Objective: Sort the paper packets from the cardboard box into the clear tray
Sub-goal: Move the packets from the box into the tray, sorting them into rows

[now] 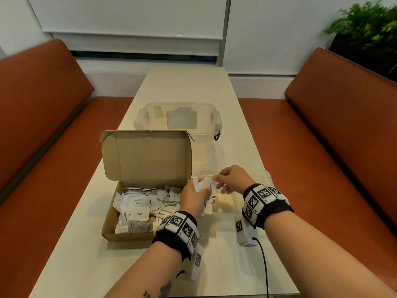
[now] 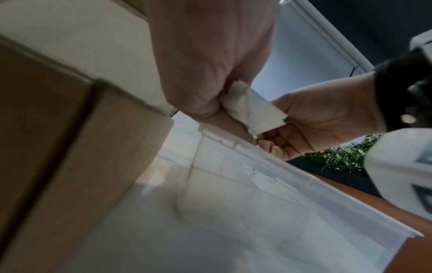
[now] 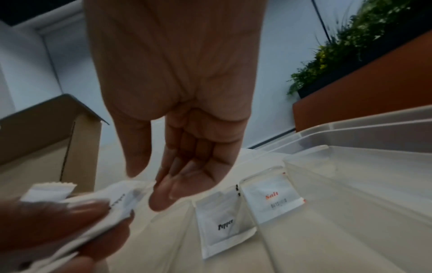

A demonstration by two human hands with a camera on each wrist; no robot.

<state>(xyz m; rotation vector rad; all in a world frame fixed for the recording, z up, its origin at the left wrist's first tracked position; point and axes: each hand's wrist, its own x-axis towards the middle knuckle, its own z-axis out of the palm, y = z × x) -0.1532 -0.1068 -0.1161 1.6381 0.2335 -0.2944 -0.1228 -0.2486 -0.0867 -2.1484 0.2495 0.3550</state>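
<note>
An open cardboard box [image 1: 108, 220] on the table holds several white paper packets [image 1: 139, 207]. Just right of it lies the clear tray [image 1: 225, 203], where a Pepper packet [image 3: 222, 227] and a Salt packet [image 3: 271, 201] lie side by side. My left hand [image 1: 193, 196] hovers over the box's right edge and grips a small bunch of packets [image 2: 252, 110]. My right hand [image 1: 229, 178] is above the tray, its thumb and fingers apart. Its fingertips [image 3: 161, 199] reach the end of the bunch [image 3: 117, 199]. The wrist views do not show a closed pinch.
A clear lidded container [image 1: 178, 119] stands behind the box on the cream table [image 1: 193, 87]. Orange benches [image 1: 43, 147] run along both long sides. A potted plant [image 1: 369, 24] is at the far right. A black cable [image 1: 264, 265] trails off the near edge.
</note>
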